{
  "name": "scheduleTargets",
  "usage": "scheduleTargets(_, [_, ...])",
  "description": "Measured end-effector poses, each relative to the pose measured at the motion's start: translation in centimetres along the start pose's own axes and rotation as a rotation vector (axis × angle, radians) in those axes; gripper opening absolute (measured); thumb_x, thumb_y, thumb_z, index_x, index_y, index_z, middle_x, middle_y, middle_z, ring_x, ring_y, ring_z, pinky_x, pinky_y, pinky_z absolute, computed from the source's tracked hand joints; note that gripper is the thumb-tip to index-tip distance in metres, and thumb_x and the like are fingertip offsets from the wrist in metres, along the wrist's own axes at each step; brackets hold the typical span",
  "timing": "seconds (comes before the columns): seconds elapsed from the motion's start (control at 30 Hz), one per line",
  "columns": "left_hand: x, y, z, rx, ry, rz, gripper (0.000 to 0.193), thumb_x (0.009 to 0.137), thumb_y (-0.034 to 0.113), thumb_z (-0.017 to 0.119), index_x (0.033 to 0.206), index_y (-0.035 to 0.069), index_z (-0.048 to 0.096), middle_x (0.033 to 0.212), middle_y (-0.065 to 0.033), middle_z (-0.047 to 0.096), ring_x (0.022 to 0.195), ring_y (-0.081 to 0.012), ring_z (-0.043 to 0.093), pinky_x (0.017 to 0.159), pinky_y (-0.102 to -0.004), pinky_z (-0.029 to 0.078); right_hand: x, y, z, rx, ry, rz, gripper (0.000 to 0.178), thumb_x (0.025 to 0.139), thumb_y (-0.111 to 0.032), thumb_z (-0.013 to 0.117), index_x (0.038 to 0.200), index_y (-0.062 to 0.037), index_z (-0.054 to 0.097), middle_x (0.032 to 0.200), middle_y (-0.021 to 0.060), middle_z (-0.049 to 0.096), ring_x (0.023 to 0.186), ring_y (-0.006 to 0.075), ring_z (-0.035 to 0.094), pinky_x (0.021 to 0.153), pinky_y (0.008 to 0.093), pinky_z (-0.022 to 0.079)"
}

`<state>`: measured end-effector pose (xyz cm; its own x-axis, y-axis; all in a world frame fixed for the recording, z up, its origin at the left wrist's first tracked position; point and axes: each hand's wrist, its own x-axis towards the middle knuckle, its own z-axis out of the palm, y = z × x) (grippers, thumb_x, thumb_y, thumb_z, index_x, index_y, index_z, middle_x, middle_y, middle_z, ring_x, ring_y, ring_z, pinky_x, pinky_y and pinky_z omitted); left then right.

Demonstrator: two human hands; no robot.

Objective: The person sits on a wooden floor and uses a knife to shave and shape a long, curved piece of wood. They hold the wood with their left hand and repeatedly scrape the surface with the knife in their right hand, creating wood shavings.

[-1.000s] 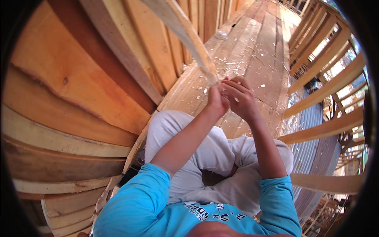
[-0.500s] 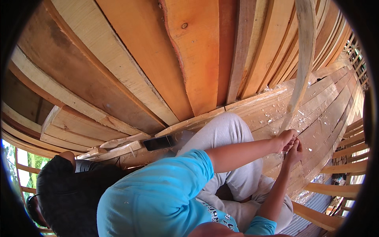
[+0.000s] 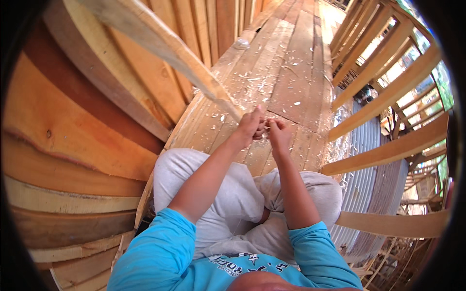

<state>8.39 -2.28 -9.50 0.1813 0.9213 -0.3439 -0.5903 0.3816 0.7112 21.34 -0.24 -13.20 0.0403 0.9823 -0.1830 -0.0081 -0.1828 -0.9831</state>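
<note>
My left hand (image 3: 251,127) is closed in a loose fist with the thumb on top, above the plank floor. Close beside it, my right hand (image 3: 279,136) is closed in a pinch. A small pale bit seems to show between the two hands, too small to name. A long wooden strip (image 3: 179,58) slants down from the upper left, its lower end by my left hand; whether the hand touches it I cannot tell. Both forearms reach forward over my crossed legs in grey trousers (image 3: 213,194).
Wood shavings lie scattered over the plank floor (image 3: 301,87). Upright boards (image 3: 82,126) form a wall on the left. On the right, spaced wooden ribs (image 3: 383,150) stand over corrugated metal sheeting (image 3: 359,194). A crumpled clear plastic thing (image 3: 241,44) lies farther off.
The view has swung to the right, so the person in dark clothes and the phone-like black object at the left are out of sight. My hands remain close together.
</note>
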Motion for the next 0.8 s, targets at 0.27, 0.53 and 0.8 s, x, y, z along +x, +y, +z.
scheduleTargets(0.27, [2.0, -1.3, -1.7, -0.012, 0.081, 0.088, 0.037, 0.103, 0.046, 0.041, 0.089, 0.013, 0.050, 0.061, 0.0066, 0.038, 0.053, -0.0068, 0.039, 0.047, -0.0209, 0.034, -2.7, -3.7, -1.1, -0.641, -0.164, -0.651, 0.029, 0.084, -0.009, 0.068, 0.111, 0.0010, 0.065, 0.102, 0.0194, 0.068, 0.091, 0.0331, 0.068, 0.078, 0.0400, 0.053])
scheduleTargets(0.53, [1.4, -0.9, -2.7, -0.067, 0.078, 0.199, 0.028, 0.104, 0.036, 0.043, 0.111, 0.009, 0.049, 0.075, 0.0032, 0.050, 0.059, -0.0061, 0.044, 0.057, -0.0198, 0.043, -2.7, -4.8, -0.1, -0.427, -0.307, -0.506, 0.036, 0.081, -0.016, 0.074, 0.112, -0.0021, 0.066, 0.109, 0.0165, 0.067, 0.096, 0.0309, 0.067, 0.082, 0.0389, 0.053])
scheduleTargets(0.8, [-0.2, 0.0, -2.3, -0.006, 0.298, 0.271, 0.031, 0.107, 0.035, 0.034, 0.104, 0.009, 0.050, 0.056, 0.0043, 0.039, 0.048, -0.0061, 0.038, 0.044, -0.0210, 0.038, -3.0, -6.5, -0.1, -0.519, -0.339, -0.560, 0.041, 0.079, -0.016, 0.078, 0.116, -0.0033, 0.065, 0.107, 0.0161, 0.067, 0.088, 0.0263, 0.068, 0.078, 0.0350, 0.054])
